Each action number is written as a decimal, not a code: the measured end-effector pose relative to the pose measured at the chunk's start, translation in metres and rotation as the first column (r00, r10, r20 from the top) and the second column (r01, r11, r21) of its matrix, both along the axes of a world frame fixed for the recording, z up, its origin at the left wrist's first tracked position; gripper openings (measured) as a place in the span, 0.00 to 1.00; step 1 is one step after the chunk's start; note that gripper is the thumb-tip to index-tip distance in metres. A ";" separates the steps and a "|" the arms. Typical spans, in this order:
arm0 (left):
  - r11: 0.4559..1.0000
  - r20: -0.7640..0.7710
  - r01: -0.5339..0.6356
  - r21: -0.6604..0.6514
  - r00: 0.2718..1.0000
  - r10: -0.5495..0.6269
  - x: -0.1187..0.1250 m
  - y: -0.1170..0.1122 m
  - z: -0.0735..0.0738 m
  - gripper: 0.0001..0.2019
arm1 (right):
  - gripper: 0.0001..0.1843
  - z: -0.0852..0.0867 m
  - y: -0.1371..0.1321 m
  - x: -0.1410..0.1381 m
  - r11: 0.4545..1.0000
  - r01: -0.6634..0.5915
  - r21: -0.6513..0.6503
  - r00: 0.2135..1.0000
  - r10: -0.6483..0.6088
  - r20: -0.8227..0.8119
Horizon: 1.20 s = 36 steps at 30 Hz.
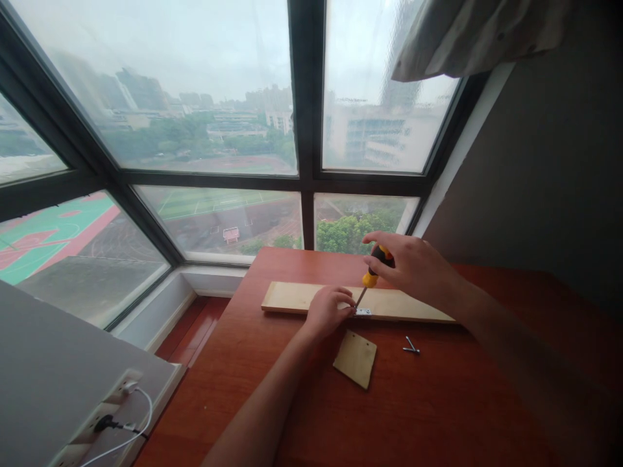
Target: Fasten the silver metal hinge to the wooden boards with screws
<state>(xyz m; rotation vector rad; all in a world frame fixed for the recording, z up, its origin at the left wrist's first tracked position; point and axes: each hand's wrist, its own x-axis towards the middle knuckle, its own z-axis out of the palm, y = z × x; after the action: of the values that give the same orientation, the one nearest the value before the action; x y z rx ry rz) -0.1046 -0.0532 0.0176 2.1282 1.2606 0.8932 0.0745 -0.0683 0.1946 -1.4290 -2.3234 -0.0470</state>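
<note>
My right hand (413, 264) is wrapped round the yellow-and-black handle of a screwdriver (370, 279). Its shaft slants down to the left, with the tip at a small metal bracket (363, 312) on the front edge of a long pale wooden board (292, 296). My left hand (329, 311) rests on the board, thumb and fingertips pinched together right beside the screwdriver tip. Whatever those fingers hold is too small and covered to make out. In front of the board lies a small squarish wooden piece (356, 360) with two holes near its top edge.
A few loose screws (411, 349) lie right of the small piece on the reddish-brown table (418, 408). Large windows (209, 97) stand behind the table. At lower left, plugs and a white cable (148, 415) are at a wall socket. Cloth (467, 39) hangs at upper right.
</note>
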 end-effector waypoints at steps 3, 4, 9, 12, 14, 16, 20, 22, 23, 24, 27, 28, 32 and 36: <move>1.000 -0.004 0.002 -0.009 1.000 -0.003 0.000 0.001 -0.001 0.04 | 0.20 0.000 0.000 0.000 0.997 -0.075 -0.035 0.995 0.073 -0.064; 1.000 -0.008 0.005 -0.013 1.000 -0.005 0.000 0.001 -0.001 0.05 | 0.22 0.000 -0.001 0.000 0.994 -0.099 -0.042 0.992 0.095 -0.085; 1.000 -0.013 0.007 -0.027 1.000 -0.008 0.000 0.001 0.000 0.05 | 0.20 0.000 -0.003 -0.001 0.998 -0.061 0.012 0.995 0.062 -0.081; 1.000 -0.006 0.001 -0.029 1.000 -0.001 0.000 0.001 0.000 0.05 | 0.15 0.000 -0.001 -0.003 0.997 0.037 0.060 0.999 -0.036 -0.028; 1.000 -0.006 0.002 -0.031 1.000 -0.002 0.000 0.001 0.001 0.05 | 0.12 0.001 0.001 -0.004 0.998 0.041 0.053 0.999 -0.040 -0.023; 0.999 -0.006 0.004 -0.033 1.000 -0.004 0.000 0.001 0.001 0.05 | 0.08 0.002 0.001 -0.004 0.999 0.016 0.032 0.999 -0.014 -0.048; 0.999 -0.003 -0.004 -0.033 1.000 0.004 0.000 0.000 0.002 0.05 | 0.13 0.004 -0.002 -0.002 0.996 -0.078 -0.047 0.991 0.072 -0.114; 0.999 -0.004 -0.014 -0.029 1.000 0.014 0.001 0.000 0.002 0.04 | 0.15 0.003 -0.003 -0.002 0.994 -0.090 -0.065 0.989 0.081 -0.121; 0.999 -0.003 -0.018 -0.027 1.000 0.018 0.001 0.000 0.002 0.04 | 0.14 0.003 -0.003 -0.002 0.996 -0.066 -0.058 0.992 0.060 -0.110; 1.000 -0.003 -0.018 -0.026 1.000 0.018 0.001 0.000 0.002 0.04 | 0.13 0.002 -0.002 -0.002 0.999 -0.028 -0.038 0.996 0.024 -0.089; 1.000 -0.003 -0.016 -0.024 1.000 0.016 0.000 0.000 0.001 0.05 | 0.15 0.000 0.001 -0.003 0.994 0.101 0.044 0.995 -0.101 0.006; 1.000 -0.004 -0.016 -0.024 1.000 0.016 0.000 0.000 0.001 0.05 | 0.15 -0.001 0.002 -0.003 0.991 0.121 0.062 0.992 -0.123 0.028; 1.000 -0.003 -0.021 -0.020 1.000 0.021 0.001 0.000 -0.001 0.05 | 0.09 0.000 0.004 -0.004 0.997 0.067 0.042 0.998 -0.067 -0.004; 0.999 0.009 -0.032 -0.020 0.999 0.032 0.001 -0.001 -0.001 0.04 | 0.12 0.002 0.001 -0.004 0.997 -0.071 -0.043 0.993 0.066 -0.101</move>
<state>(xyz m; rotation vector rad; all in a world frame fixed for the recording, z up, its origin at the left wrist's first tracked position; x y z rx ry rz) -0.1035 -0.0540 0.0167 2.0915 1.2972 0.8998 0.0709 -0.0675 0.1968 -1.3405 -2.3035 0.0968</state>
